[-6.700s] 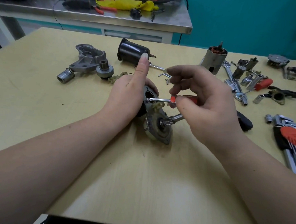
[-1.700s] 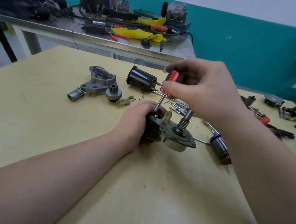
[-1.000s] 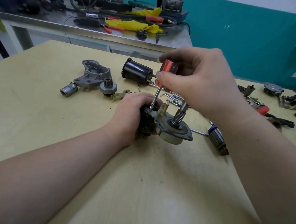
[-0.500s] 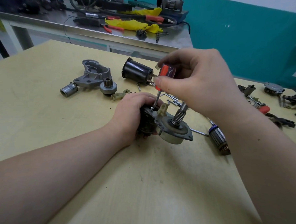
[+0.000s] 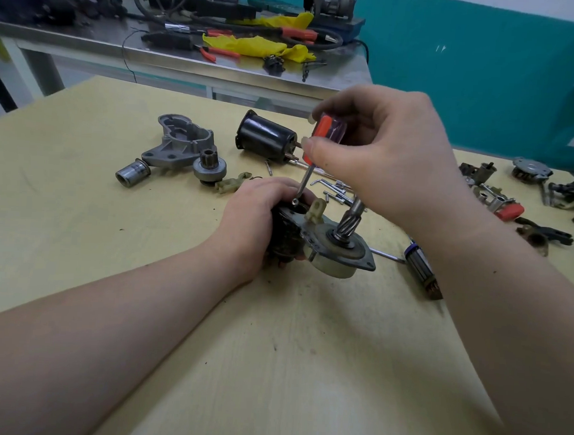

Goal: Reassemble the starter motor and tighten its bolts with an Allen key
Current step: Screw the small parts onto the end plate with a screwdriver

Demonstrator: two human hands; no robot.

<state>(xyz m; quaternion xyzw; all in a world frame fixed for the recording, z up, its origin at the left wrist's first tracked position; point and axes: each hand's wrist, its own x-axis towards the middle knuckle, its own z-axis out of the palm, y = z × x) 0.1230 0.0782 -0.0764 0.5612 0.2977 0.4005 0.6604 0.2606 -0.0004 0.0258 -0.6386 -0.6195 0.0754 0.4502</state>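
Observation:
My left hand [image 5: 257, 215] grips the dark body of the starter assembly [image 5: 330, 249] on the yellow table [image 5: 271, 366]. The assembly's round metal plate and helical pinion shaft face up and to the right. My right hand [image 5: 388, 162] pinches the red handle of a small driver [image 5: 319, 142]. Its thin shaft slants down to a bolt head at the plate's upper left corner, beside a beige plastic lever. The black motor housing [image 5: 266, 138] lies behind. The grey nose casting [image 5: 179, 145] and a small drive gear [image 5: 210, 170] lie at the back left.
An armature [image 5: 422, 271] lies right of the assembly. Loose bolts and small keys [image 5: 337, 190] are scattered behind my right hand. More parts and a red-handled tool [image 5: 508, 210] crowd the right edge. A steel bench [image 5: 187, 59] with tools stands behind the table.
Since 6.7 s ago the assembly went from lying sideways to plate-up, and the driver from level to steep. Over the last second my right hand has turned the handle slightly; my left hand stays put.

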